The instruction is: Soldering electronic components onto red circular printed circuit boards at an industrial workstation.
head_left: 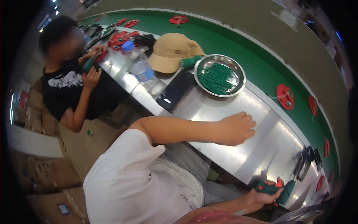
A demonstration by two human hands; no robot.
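My left hand (238,129) is over the steel tabletop, its fingers curled in; whether anything is inside them is hidden. In my right hand (264,195), at the table's near edge, is a dark green cordless screwdriver (286,192) with orange-red parts. Its tip does not show clearly. Beyond my left hand stands a round steel bowl (238,89) holding many thin green strips (217,77). A black phone (175,92) lies left of the bowl.
A tan cap (171,50) and a water bottle (141,69) stand at the back left. Red discs (285,96) lie along the green belt (257,67). Dark items (306,164) rest at the table's right. A co-worker (71,82) is at the left; cartons (52,173) stand behind.
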